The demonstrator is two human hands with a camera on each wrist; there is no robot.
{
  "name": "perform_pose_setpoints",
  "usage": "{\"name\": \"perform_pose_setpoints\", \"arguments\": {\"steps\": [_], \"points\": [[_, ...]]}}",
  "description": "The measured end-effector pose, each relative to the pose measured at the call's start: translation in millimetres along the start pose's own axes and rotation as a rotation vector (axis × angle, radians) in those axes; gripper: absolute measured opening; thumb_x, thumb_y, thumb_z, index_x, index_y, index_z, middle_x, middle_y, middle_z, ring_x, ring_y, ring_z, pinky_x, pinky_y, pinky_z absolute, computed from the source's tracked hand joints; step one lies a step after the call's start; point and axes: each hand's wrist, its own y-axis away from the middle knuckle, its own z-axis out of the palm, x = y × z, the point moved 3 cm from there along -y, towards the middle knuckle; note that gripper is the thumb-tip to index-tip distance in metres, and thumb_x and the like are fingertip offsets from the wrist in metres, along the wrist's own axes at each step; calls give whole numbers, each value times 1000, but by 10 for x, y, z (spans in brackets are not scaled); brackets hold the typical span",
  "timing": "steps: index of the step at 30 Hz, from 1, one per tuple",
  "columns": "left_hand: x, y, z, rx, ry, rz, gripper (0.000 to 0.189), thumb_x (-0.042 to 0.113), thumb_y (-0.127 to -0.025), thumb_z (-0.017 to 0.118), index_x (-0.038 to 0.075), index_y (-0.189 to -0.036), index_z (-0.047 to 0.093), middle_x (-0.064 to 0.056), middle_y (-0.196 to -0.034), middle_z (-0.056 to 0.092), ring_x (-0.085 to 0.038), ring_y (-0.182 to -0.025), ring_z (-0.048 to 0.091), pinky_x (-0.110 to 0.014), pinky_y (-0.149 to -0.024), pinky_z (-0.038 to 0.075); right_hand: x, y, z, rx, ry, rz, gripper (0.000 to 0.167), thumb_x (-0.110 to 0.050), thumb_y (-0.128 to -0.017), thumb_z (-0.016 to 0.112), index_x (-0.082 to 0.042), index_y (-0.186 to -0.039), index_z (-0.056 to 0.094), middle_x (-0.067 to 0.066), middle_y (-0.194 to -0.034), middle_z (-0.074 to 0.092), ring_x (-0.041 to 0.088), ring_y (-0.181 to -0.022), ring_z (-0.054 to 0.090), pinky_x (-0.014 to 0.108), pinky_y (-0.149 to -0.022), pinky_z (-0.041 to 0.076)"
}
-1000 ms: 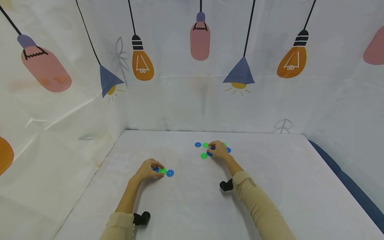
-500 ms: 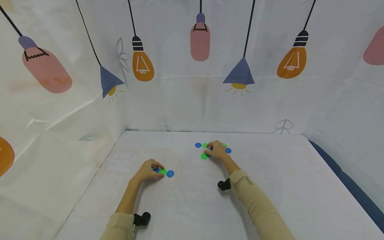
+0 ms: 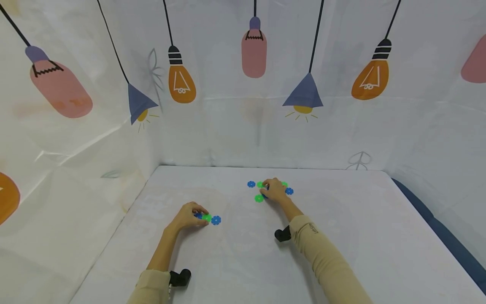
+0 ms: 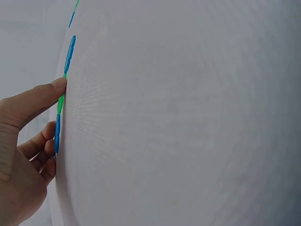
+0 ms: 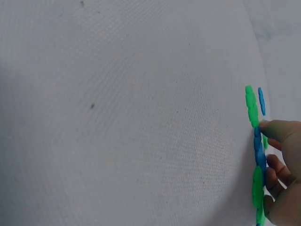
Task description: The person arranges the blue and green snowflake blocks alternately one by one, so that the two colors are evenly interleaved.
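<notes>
My left hand [image 3: 188, 215] rests low at the table's left-centre, thumb and index finger pinching a notched green disc [image 3: 206, 217] at its edges. Flat blue notched discs flank it: one blue disc [image 3: 216, 220] to the right, another [image 4: 57, 134] beside the curled fingers. Farther back, my right hand [image 3: 275, 191] bends over a group of similar discs. In the right wrist view its thumb touches a blue disc [image 5: 257, 141], which it appears to pinch, between a green disc [image 5: 251, 106] and another green disc [image 5: 257, 188]. The hand partly hides this group.
Around the right hand lie a blue disc [image 3: 251, 184], a green disc [image 3: 259, 198] and a blue disc [image 3: 289, 191]. The white table [image 3: 235, 261] meets a printed sheet wall [image 3: 228, 131] at the back. Dark blue fabric [image 3: 429, 219] runs along the right edge.
My right hand has shifted slightly left among the discs, then stays nearly in place. The left hand and its discs hold still.
</notes>
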Motion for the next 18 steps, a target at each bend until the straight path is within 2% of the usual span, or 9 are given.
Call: {"name": "perform_pose_setpoints", "arguments": {"steps": [4,11,15,18], "points": [[-20,-4,-4,4,-3,2,31,20,-65,84,6,-90,74,-4,-87,60,-21,-85,52,-39,-77,44,-11,-19,6,-9,6,5,36,-26,-87,65,-4,-116,64,14,-102,60,29,-98,53,53,-85,36],[-26,-19,-1,3,-2,1,32,21,-65,84,6,-91,74,-3,-86,60,-20,-85,52,-38,-77,43,-28,-28,-13,-41,70,16,45,-32,-88,63,-4,-123,60,22,-116,54,38,-108,50,57,-88,35],[-29,-26,3,2,-5,-3,32,22,-65,84,6,-91,74,-3,-85,59,-19,-83,51,-37,-75,42,-35,-29,-33,-44,82,6,40,-32,-88,63,-5,-118,63,20,-111,56,37,-105,51,56,-86,35],[-36,-25,3,6,-2,-7,32,22,-64,84,6,-90,74,-3,-85,59,-19,-83,50,-36,-75,42,-33,-33,-36,-42,48,2,37,-29,-87,64,-4,-114,64,17,-104,57,34,-101,51,56,-88,35]]}}
